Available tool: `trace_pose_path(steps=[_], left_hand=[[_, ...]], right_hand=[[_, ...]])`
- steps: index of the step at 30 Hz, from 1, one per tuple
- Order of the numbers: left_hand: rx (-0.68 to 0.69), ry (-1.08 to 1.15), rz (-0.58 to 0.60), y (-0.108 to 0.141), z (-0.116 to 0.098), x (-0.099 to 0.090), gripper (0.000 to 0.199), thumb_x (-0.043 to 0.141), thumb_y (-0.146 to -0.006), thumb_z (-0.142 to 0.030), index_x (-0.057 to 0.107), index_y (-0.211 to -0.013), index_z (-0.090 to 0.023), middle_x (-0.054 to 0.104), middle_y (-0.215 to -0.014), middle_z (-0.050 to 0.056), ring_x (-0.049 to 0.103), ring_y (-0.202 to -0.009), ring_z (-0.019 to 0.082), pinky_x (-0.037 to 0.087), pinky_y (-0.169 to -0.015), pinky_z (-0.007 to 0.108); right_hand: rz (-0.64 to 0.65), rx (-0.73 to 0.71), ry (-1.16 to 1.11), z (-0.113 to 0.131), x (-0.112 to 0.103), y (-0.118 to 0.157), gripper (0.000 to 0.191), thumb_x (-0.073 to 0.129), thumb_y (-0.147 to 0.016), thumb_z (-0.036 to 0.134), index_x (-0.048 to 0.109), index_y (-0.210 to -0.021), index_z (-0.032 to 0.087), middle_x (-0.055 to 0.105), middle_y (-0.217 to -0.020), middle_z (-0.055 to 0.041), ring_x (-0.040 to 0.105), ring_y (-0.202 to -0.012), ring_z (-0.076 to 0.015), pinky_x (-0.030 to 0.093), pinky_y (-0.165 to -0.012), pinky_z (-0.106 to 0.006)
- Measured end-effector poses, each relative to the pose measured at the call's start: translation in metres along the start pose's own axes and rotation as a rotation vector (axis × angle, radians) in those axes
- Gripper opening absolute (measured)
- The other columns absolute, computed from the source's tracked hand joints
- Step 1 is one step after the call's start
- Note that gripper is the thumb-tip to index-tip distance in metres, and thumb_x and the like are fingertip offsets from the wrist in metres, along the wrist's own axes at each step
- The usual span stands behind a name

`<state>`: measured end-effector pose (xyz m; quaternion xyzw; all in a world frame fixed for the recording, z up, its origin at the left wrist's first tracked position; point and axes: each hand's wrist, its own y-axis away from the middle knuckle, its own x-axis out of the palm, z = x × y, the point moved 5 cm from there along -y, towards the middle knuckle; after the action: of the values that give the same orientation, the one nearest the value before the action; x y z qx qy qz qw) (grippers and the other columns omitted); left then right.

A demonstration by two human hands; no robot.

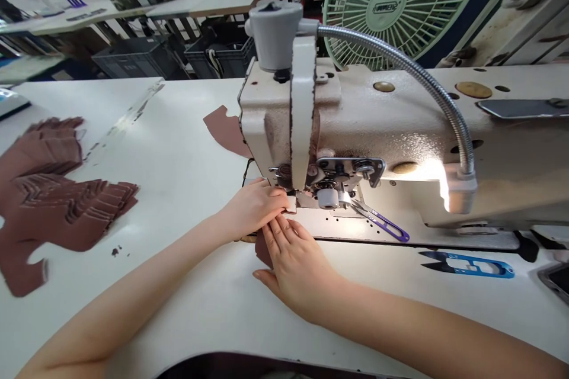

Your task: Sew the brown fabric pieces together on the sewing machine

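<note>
A sewing machine (284, 130) stands on the white table, its needle area lit by a lamp (460, 189). My left hand (251, 207) rests beside the presser area, fingers together over a small pale piece (291, 204); whether it grips anything is hidden. My right hand (300, 260) lies flat, fingers stretched out, on a brown piece (263, 250) at the machine bed's front edge. The two hands' fingertips meet. Another brown piece (226, 130) lies behind the machine head's left side.
Stacked brown pieces (66, 201) spread over the left of the table. Purple snips (384, 225) lie on the machine bed, and blue snips (471, 265) in front of it. Behind the machine are a green fan (386, 6) and grey crates (137, 59).
</note>
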<state>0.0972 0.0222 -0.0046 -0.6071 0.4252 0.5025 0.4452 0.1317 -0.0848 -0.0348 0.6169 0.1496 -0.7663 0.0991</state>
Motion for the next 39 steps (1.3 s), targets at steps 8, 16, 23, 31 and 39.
trace_pose_path(steps=[8,16,23,31,39], left_hand=[[-0.016,0.029,0.007,-0.006,0.009,0.005,0.027,0.046,-0.087,-0.011,0.070,-0.085,-0.022,0.066,-0.077,0.001,0.057,-0.076,0.014,0.041,-0.073,0.026],[-0.011,0.083,-0.046,-0.004,0.019,0.006,0.025,0.048,-0.088,-0.011,0.070,-0.093,-0.023,0.068,-0.094,0.002,0.059,-0.091,0.015,0.041,-0.082,0.027],[0.017,0.040,-0.054,-0.005,0.020,0.008,0.022,0.049,-0.091,-0.014,0.069,-0.096,-0.022,0.069,-0.095,0.003,0.058,-0.095,0.016,0.038,-0.088,0.028],[-0.007,0.066,-0.058,-0.006,0.019,0.010,0.015,0.056,-0.088,-0.013,0.069,-0.088,-0.021,0.070,-0.090,0.000,0.059,-0.091,0.015,0.037,-0.079,0.028],[-0.039,0.156,-0.209,-0.003,0.032,0.011,0.025,0.047,-0.089,-0.014,0.069,-0.092,-0.024,0.068,-0.104,0.000,0.056,-0.105,0.016,0.036,-0.094,0.029]], right_hand=[[-0.013,0.057,0.011,-0.011,0.006,-0.012,0.071,0.035,-0.096,0.053,0.039,-0.138,-0.003,0.041,-0.141,-0.0232,0.035,-0.135,-0.0313,0.034,-0.108,-0.047],[-0.041,0.097,0.025,-0.021,0.009,-0.021,0.065,0.038,-0.095,0.051,0.043,-0.137,0.000,0.045,-0.139,-0.0235,0.039,-0.132,-0.0321,0.035,-0.106,-0.049],[-0.041,0.085,0.039,-0.025,0.009,-0.026,0.067,0.034,-0.096,0.050,0.042,-0.136,-0.003,0.044,-0.140,-0.0241,0.041,-0.130,-0.0336,0.038,-0.103,-0.050],[-0.042,0.081,0.051,-0.025,0.009,-0.024,0.063,0.035,-0.096,0.049,0.046,-0.134,0.000,0.050,-0.134,-0.0247,0.044,-0.128,-0.0334,0.038,-0.102,-0.050],[-0.055,0.096,0.067,-0.025,0.009,-0.024,0.058,0.037,-0.096,0.045,0.041,-0.139,0.006,0.043,-0.142,-0.0196,0.037,-0.133,-0.0310,0.034,-0.104,-0.047]])
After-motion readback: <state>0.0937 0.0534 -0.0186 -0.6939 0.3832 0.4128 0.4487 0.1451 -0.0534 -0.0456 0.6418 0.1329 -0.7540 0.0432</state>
